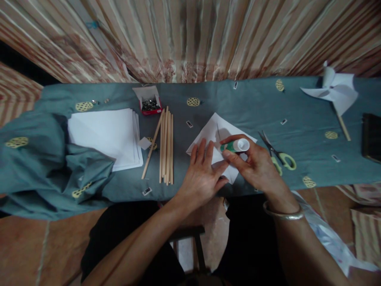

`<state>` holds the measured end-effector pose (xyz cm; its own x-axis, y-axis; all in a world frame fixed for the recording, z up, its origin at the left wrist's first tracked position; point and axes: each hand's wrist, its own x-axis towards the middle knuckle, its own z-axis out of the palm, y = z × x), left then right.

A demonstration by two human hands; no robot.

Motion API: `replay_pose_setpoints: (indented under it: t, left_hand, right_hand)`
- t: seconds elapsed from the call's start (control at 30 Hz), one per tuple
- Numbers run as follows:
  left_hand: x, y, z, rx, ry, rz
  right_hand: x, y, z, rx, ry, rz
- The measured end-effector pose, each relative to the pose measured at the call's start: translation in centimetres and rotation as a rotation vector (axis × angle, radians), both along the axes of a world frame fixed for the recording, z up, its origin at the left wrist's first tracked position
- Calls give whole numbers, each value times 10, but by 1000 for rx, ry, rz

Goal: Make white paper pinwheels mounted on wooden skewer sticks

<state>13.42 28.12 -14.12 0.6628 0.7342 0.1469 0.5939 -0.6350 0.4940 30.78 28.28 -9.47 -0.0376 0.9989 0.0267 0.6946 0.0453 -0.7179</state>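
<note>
A white square of paper lies cornerwise on the cloth in front of me, with lines cut or creased toward its middle. My left hand rests flat on its lower left part, fingers stretched out. Wrapped in the fingers of my right hand is a green and white glue stick, tilted over the paper's centre. Its tip is hidden, so I cannot tell whether it touches. Just right of that hand lie scissors with light green handles, blades apart.
Left of the paper are several wooden sticks, a red box of metal pins and a stack of white sheets. A paper pinwheel lies far right, near a dark object. Bunched tablecloth covers the left end.
</note>
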Motion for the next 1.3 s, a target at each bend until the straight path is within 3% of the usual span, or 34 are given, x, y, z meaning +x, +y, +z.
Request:
replay_pose_setpoints:
  t: [1.3]
  left_hand:
    - [1,0,-2,24,1,-4]
  right_hand:
    - [6,3,-12,59,119,-113]
